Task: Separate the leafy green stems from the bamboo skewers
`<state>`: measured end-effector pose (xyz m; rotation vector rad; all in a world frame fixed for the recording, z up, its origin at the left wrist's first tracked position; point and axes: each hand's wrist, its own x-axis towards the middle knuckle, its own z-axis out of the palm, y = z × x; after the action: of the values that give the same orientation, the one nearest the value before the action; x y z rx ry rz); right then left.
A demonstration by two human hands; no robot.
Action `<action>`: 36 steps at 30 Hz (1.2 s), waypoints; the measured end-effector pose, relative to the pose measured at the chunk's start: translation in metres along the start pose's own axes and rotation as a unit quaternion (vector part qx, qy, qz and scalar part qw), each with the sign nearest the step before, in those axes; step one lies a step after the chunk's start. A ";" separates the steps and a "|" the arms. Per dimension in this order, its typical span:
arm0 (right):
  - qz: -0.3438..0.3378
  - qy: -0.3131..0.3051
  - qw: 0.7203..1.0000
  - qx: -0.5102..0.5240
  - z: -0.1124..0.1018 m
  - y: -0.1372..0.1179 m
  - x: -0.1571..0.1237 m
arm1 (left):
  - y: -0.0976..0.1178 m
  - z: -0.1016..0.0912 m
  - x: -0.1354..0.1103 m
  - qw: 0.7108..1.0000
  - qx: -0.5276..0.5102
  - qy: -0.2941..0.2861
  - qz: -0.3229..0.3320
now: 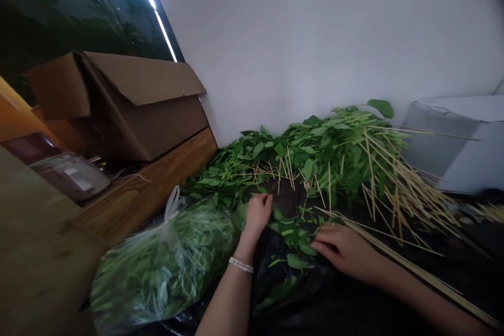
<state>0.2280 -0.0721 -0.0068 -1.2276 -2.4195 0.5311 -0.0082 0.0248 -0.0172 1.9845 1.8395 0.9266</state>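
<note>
My left hand (258,214), with a bead bracelet on the wrist, reaches forward and its fingers curl onto the edge of a big heap of green leaves (315,155) mixed with thin pale stalks (397,194). My right hand (346,249) lies flat, palm down, on loose leaves (295,236) scattered over a black plastic sheet (338,304). Whether either hand pinches a leaf is hidden by the fingers.
A clear plastic bag full of green leaves (157,268) lies at the left. Behind it runs a wooden ledge (157,184) with an open cardboard box (129,105). A white box (457,142) stands at the right against the white wall.
</note>
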 end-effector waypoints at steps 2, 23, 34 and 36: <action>0.031 0.006 0.999 -0.007 0.005 0.007 -0.004 | 0.003 0.004 -0.004 0.999 0.033 -0.020 0.005; 0.023 -0.019 0.999 -0.014 0.002 0.020 -0.015 | 0.067 0.036 -0.048 0.961 0.060 -0.198 0.186; 0.030 -0.043 0.999 0.003 -0.005 0.022 -0.016 | 0.039 -0.023 -0.020 0.922 -0.103 -0.290 0.234; 0.028 -0.043 0.999 -0.001 -0.003 0.025 -0.016 | 0.024 -0.040 -0.012 0.920 -0.154 -0.321 0.162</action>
<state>0.2548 -0.0711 -0.0190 -1.3019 -2.4639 0.6098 -0.0138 0.0009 0.0244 2.0783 0.9686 0.4984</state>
